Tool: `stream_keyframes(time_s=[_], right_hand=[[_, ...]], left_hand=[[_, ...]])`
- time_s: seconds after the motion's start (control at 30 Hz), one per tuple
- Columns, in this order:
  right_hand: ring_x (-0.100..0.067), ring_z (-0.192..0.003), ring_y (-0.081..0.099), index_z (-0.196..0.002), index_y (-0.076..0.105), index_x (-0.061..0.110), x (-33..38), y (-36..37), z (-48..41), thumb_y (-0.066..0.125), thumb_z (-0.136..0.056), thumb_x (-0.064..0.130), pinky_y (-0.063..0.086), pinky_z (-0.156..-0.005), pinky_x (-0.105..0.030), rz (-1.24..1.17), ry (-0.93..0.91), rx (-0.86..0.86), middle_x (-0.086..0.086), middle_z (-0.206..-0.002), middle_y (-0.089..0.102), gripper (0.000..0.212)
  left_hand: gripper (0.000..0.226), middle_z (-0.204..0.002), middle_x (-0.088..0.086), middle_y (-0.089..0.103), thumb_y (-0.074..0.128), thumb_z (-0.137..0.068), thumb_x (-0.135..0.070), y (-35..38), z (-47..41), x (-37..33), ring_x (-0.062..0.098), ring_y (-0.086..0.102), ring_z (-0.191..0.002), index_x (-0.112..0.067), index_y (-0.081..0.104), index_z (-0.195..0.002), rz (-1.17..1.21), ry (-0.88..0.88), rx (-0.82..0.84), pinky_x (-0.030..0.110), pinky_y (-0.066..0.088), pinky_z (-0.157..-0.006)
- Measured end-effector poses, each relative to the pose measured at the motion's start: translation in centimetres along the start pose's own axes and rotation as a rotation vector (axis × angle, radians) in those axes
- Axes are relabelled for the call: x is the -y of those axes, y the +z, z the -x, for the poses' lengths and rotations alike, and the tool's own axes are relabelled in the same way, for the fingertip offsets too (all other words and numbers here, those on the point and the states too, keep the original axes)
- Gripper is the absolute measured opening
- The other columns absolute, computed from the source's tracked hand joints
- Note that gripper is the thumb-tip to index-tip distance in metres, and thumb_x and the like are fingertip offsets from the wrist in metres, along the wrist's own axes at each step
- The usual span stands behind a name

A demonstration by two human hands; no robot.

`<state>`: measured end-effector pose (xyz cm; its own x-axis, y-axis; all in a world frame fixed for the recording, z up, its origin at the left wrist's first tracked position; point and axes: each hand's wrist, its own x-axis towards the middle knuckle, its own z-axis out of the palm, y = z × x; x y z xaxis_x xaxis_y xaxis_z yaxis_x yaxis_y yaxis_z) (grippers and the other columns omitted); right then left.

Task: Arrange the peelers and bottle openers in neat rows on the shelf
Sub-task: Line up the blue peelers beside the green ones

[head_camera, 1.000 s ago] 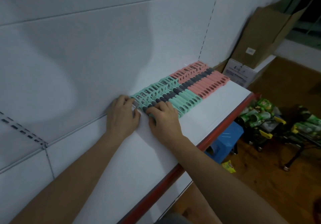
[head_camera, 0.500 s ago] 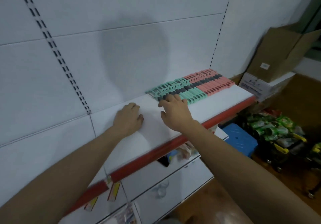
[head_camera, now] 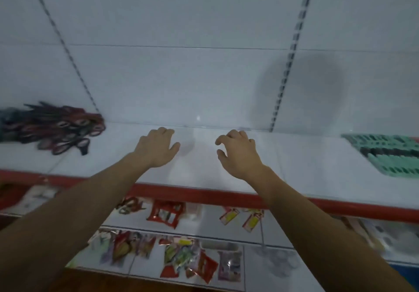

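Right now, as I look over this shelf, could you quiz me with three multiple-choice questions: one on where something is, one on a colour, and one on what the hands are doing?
1. Where on the shelf do the teal utensils lie?
A) at its far right
B) between the hands
C) at its far left

2. What colour is the shelf's front edge?
A) blue
B) red
C) yellow

3. What do the left hand and right hand hold?
A) a peeler each
B) one packet together
C) nothing

Answers:
1 A: the teal rows sit at the right border of the view, well clear of both hands.
2 B: a red strip runs along the whole front.
3 C: both hands are over bare white shelf, fingers loosely curled and empty.
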<state>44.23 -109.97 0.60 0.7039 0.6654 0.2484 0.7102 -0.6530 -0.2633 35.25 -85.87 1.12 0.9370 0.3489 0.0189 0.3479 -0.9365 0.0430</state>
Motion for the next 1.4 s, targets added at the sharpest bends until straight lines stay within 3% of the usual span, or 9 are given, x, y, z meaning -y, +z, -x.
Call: stream_keyframes(time_s=[0.33,0.43,0.6,0.73,0.87,1.0,1.13,1.3,1.4], right_hand=[[-0.031,-0.122,0.045,-0.126,0.062,0.025,32.7,14.8,-15.2,0.050,-0.102,0.034,0.041,-0.095,-0.046,-0.144,-0.411,0.142,-0.005,-0.128,0.054,0.029],[-0.031,-0.120,0.045,-0.127,0.061,0.026,41.3,17.5,-17.7,0.052,-0.101,0.035,0.042,-0.099,-0.049,-0.179,-0.484,0.189,-0.004,-0.125,0.053,0.030],[-0.031,-0.128,0.043,-0.131,0.058,0.027,51.3,20.6,-21.3,0.052,-0.101,0.038,0.042,-0.103,-0.051,-0.152,-0.572,0.260,-0.005,-0.136,0.051,0.032],[-0.030,-0.129,0.043,-0.133,0.057,0.025,56.7,23.1,-24.2,0.052,-0.101,0.037,0.043,-0.103,-0.049,-0.134,-0.614,0.284,-0.006,-0.135,0.051,0.034],[-0.030,-0.123,0.047,-0.132,0.057,0.022,61.4,25.9,-28.4,0.052,-0.101,0.037,0.047,-0.098,-0.046,-0.163,-0.611,0.281,-0.007,-0.132,0.051,0.035],[-0.030,-0.115,0.053,-0.124,0.060,0.017,64.3,27.2,-33.0,0.056,-0.098,0.028,0.050,-0.090,-0.040,-0.290,-0.456,0.226,-0.009,-0.127,0.053,0.029],[-0.027,-0.110,0.055,-0.122,0.060,0.018,67.1,29.0,-36.0,0.057,-0.098,0.028,0.055,-0.086,-0.041,-0.307,-0.352,0.225,-0.008,-0.125,0.055,0.026],[-0.028,-0.119,0.047,-0.118,0.061,0.022,68.9,31.2,-37.1,0.057,-0.097,0.029,0.049,-0.093,-0.043,-0.254,-0.282,0.190,-0.005,-0.131,0.049,0.023],[-0.027,-0.120,0.043,-0.113,0.060,0.026,69.1,32.3,-38.0,0.057,-0.096,0.030,0.047,-0.096,-0.046,-0.219,-0.213,0.190,-0.003,-0.130,0.045,0.018]], left_hand=[[0.050,-0.145,0.009,0.048,0.040,-0.105,-0.044,-1.6,12.2,33.7,0.032,0.049,-0.126,-0.012,0.045,-0.144,-0.039,-0.397,-0.052,0.050,0.047,-0.098],[0.043,-0.136,0.008,0.054,0.042,-0.101,-0.039,-3.1,15.1,40.9,0.031,0.053,-0.120,-0.013,0.053,-0.134,-0.056,-0.502,-0.059,0.050,0.050,-0.094],[0.041,-0.125,0.008,0.059,0.044,-0.098,-0.036,-4.6,17.8,49.1,0.031,0.056,-0.116,-0.012,0.056,-0.129,-0.038,-0.633,-0.115,0.048,0.052,-0.090],[0.032,-0.115,0.007,0.058,0.045,-0.098,-0.037,-4.3,17.9,54.5,0.030,0.057,-0.110,-0.013,0.057,-0.116,0.020,-0.693,-0.115,0.047,0.052,-0.085],[0.045,-0.131,0.011,0.055,0.047,-0.098,-0.038,-4.4,16.0,60.8,0.034,0.053,-0.121,-0.009,0.054,-0.133,0.039,-0.737,-0.120,0.051,0.050,-0.094],[0.050,-0.137,0.012,0.053,0.047,-0.099,-0.041,-4.5,13.2,65.9,0.034,0.052,-0.126,-0.010,0.050,-0.139,0.103,-0.776,-0.076,0.050,0.048,-0.099],[0.056,-0.138,0.016,0.052,0.046,-0.102,-0.046,-3.5,10.3,70.1,0.033,0.053,-0.125,-0.008,0.047,-0.142,0.237,-0.794,-0.048,0.049,0.047,-0.104],[0.061,-0.137,0.016,0.050,0.048,-0.100,-0.053,-2.1,6.4,73.1,0.034,0.051,-0.122,-0.011,0.044,-0.143,0.316,-0.758,-0.087,0.050,0.047,-0.102],[0.080,-0.145,0.015,0.042,0.047,-0.092,-0.071,-2.2,2.9,74.5,0.037,0.045,-0.130,-0.016,0.036,-0.148,0.288,-0.790,-0.051,0.054,0.043,-0.104]])
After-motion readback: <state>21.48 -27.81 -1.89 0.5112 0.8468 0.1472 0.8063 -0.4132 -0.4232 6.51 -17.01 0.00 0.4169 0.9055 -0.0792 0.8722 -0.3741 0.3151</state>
